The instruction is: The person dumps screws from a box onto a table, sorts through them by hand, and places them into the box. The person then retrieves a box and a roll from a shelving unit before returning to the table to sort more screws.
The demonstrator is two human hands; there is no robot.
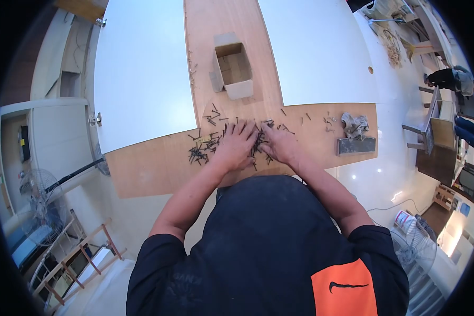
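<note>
Dark screws lie in a loose heap on the bare wooden board, with several more scattered around it. My left hand rests palm down over the screws, its fingers spread. Close beside it, my right hand reaches into the screws from the other side, fingers bent and somewhat apart. More dark screws show in the narrow gap between the two hands. What lies under the palms is hidden. Beyond the hands stands an open cardboard box, its flaps folded outward.
White panels with hinges and a second white panel flank the box. To the right, a crumpled grey cloth sits by a grey block. Small pale pieces lie nearby. Fans stand off both sides; another person is far right.
</note>
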